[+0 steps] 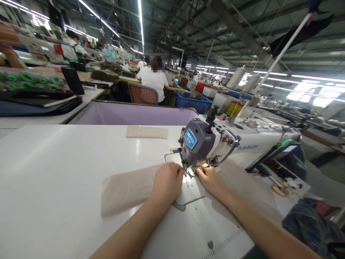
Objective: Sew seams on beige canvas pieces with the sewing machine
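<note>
The sewing machine (199, 138), with a grey head and a white arm, stands right of centre on the white table. My left hand (168, 181) is closed on the right end of a folded beige fabric piece (126, 189), its fingertips beside the needle. On the other side of the presser foot (191, 173), my right hand (211, 180) has its fingers bent together under the machine head. What those fingers pinch is hidden. More beige fabric (242, 183) lies beneath the machine arm, behind my right wrist. A loose thread curves over the table in front of the needle plate (190, 192).
A small beige strip (147, 132) lies near the table's far edge. Yellow-handled scissors (280, 189) rest among small items at the right. Beyond the table are a lilac-lined trough (140, 113), a seated person in white (153, 81) and a blue crate (192, 102).
</note>
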`<state>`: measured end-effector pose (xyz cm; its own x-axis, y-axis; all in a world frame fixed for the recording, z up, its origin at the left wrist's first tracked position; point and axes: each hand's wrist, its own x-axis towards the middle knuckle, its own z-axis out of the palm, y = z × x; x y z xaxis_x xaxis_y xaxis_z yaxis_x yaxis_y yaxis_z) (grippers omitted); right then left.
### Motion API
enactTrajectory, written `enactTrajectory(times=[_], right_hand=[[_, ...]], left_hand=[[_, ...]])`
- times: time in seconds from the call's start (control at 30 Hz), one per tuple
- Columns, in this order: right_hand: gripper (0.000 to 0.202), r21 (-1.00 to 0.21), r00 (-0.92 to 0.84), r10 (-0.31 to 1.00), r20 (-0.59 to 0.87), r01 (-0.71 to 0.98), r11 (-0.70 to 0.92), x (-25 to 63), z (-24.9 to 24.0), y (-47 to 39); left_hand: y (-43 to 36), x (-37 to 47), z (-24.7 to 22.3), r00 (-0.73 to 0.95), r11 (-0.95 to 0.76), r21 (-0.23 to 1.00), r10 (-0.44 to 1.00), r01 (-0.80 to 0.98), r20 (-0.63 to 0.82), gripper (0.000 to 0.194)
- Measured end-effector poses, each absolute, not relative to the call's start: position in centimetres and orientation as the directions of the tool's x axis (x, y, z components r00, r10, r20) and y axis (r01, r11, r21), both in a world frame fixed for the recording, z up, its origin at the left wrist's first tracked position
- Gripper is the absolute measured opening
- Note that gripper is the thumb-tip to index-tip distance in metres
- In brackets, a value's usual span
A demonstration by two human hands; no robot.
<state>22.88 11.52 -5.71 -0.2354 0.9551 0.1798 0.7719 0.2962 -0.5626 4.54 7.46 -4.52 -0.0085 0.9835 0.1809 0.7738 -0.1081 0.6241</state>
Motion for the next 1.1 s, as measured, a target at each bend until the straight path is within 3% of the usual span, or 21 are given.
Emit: enactTrajectory(times=[0.53, 0.83, 1.1], right_hand=[[0.027, -0.697, -0.231, 0.968, 0.098, 0.678, 0.233, 21.9, -5.4, 11.0], [0.027, -0.647, -0.212, 0.965, 0.155, 0.716, 0.262, 21.4, -6.0, 11.3], [0.028, -0.634, -0.223, 0.968, 0.117, 0.733, 0.246, 21.1, -6.0, 11.4]], left_hand=[[7.6, 4.5, -4.7, 0.013, -0.110, 0.561, 0.985, 0.821, 0.175, 0.026], [7.8, 4.5, -4.8, 0.007, -0.110, 0.577, 0.984, 0.809, 0.178, 0.025], [7.7, 4.4, -4.7, 0.010, -0.107, 0.563, 0.985, 0.819, 0.172, 0.024]])
